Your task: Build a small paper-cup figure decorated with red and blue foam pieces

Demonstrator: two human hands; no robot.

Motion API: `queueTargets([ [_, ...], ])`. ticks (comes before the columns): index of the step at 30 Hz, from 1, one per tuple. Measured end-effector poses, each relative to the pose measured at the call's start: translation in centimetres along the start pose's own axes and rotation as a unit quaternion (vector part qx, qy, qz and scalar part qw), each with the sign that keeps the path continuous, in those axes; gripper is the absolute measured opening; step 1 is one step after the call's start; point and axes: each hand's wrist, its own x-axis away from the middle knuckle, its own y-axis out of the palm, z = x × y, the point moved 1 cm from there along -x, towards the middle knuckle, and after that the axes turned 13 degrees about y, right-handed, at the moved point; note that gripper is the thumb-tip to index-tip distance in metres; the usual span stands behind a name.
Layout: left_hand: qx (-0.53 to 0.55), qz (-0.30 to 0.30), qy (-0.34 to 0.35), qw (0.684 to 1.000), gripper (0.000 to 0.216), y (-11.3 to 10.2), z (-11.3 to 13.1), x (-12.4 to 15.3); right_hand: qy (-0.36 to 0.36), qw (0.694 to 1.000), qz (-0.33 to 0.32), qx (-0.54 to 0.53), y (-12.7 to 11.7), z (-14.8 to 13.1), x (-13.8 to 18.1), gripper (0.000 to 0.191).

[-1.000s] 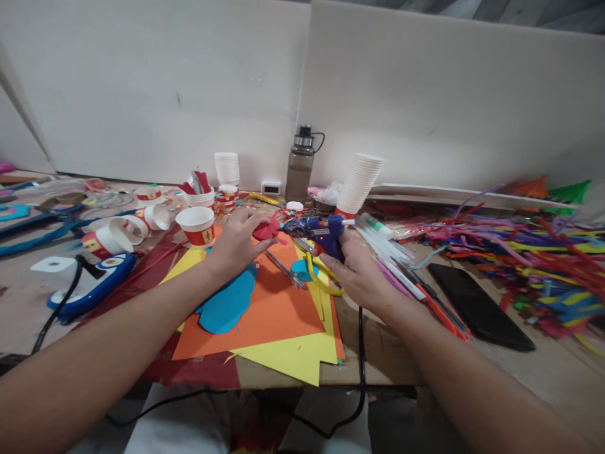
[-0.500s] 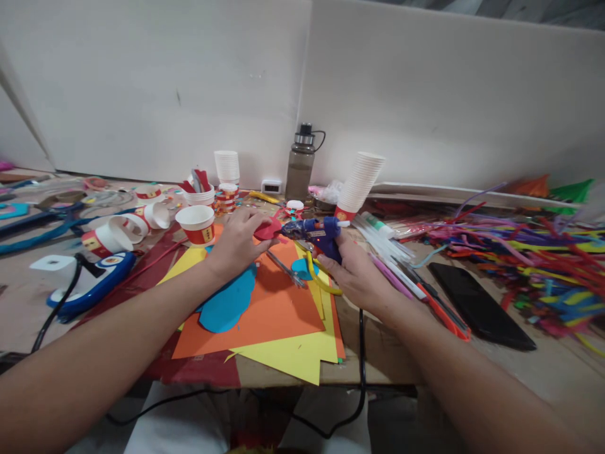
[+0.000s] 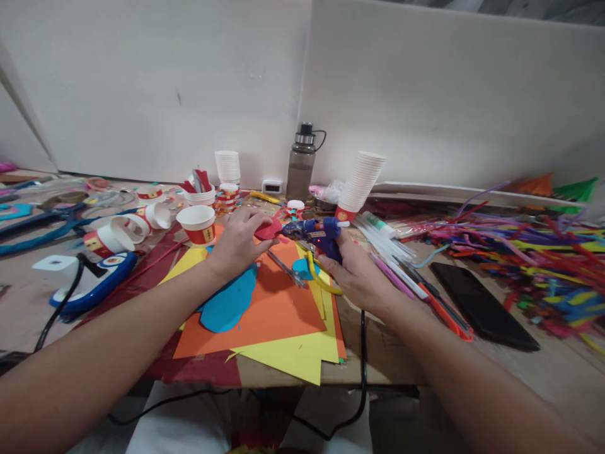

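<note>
Pinched in my left hand is a small red paper piece. My right hand grips a blue glue gun, its nozzle pointing left at the red piece; whether the tip touches it I cannot tell. Below the hands lie an orange paper sheet and a yellow sheet. A blue paper cutout rests on the orange sheet under my left forearm. Scissors with yellow handles lie under the glue gun, close to a smaller blue piece.
A paper cup stands left of my hand. Behind are a water bottle and a leaning cup stack. A black phone and many pipe cleaners lie right. The glue gun's black cord hangs over the front edge.
Both hands, the red piece and the glue gun hold nearly the same place. The whole view has shifted very slightly.
</note>
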Motion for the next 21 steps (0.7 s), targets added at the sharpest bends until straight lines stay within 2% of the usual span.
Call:
queueTargets([
  [4, -0.008, -0.004, 0.003, 1.000, 0.030, 0.02, -0.10, 0.04, 0.000, 1.000, -0.004, 0.008, 0.05, 0.16, -0.05, 0.037],
  [15, -0.085, -0.010, 0.071, 0.994, 0.030, -0.11, -0.27, 0.22, -0.034, 0.998, 0.015, 0.051, -0.17, 0.08, -0.02, 0.040],
  [19, -0.070, -0.007, 0.062, 0.996, 0.031, -0.22, -0.25, 0.14, -0.032, 0.998, 0.015, 0.047, -0.33, 0.15, -0.02, 0.039],
  [21, -0.039, 0.007, 0.037, 0.999, 0.032, -0.23, -0.30, 0.02, -0.026, 0.999, 0.014, 0.040, -0.41, 0.21, -0.06, 0.037],
])
